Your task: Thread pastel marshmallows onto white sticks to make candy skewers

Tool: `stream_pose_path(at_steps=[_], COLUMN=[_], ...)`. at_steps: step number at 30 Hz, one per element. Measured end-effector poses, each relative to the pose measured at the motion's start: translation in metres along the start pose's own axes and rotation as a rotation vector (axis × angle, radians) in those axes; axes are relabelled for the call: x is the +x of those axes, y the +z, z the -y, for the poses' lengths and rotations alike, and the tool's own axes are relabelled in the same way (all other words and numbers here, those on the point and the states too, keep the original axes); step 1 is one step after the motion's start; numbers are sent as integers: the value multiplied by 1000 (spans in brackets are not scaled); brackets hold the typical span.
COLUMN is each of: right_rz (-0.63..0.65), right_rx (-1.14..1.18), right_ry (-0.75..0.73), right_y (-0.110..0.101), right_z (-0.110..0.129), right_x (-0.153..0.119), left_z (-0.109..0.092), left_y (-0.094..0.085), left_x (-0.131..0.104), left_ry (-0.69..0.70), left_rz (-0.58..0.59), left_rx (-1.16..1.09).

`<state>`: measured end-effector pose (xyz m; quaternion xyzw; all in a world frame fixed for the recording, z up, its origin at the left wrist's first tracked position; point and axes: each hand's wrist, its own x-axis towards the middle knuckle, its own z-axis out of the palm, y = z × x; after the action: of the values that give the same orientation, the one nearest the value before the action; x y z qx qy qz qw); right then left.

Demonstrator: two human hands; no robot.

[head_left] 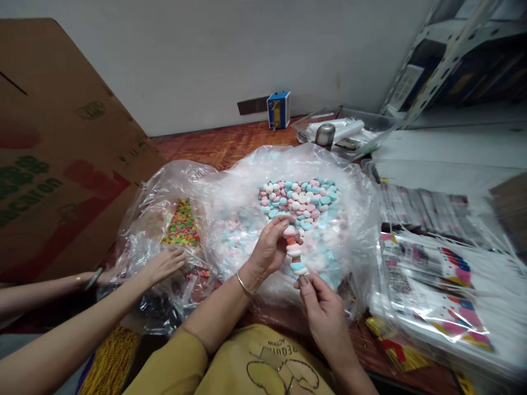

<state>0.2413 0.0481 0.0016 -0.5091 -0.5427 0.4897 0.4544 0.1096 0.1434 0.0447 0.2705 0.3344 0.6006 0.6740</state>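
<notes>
Candy stack (293,250), long axis forward, slightly leftward

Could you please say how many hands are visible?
4: the left hand and right hand holding the candy stick; farther left, a co-worker's hand and another hand, partly hidden.

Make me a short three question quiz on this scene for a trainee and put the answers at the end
1. Loose pink, white and blue candies lie in: A, a bowl; B, a plastic bag; C, a bucket?
2. True or false: the silver bracelet is on the person's right wrist.
3. Fill in: the person's ____ hand holds the top end of the candy stack.

Key: 1. B. 2. False. 3. Left hand.
</notes>
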Motion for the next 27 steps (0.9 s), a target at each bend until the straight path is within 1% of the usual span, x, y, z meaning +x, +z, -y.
stream_pose_path(at_steps=[3, 8, 12, 16, 20, 27], right_rz=[-19, -41, -46, -54, -70, -81], right_rx=[-55, -25, 13, 4, -3, -31], right_ry=[-42, -14, 3, -22, -68, -121], right_y=[-3, 3, 9, 13, 13, 14], right_z=[3, 8, 8, 9, 8, 0], right_x=[-1, -3, -5, -6, -6, -4], left_z=[-1, 3, 9, 14, 19, 25], left_y=[5, 12, 19, 25, 25, 20], left_x=[-3, -10, -17, -22, -26, -28], left_ry=[10, -16, 14, 10, 8, 30], left_rz=[35, 93, 85, 85, 90, 117], left_rx=[-15, -5, -36, -76, -99, -96])
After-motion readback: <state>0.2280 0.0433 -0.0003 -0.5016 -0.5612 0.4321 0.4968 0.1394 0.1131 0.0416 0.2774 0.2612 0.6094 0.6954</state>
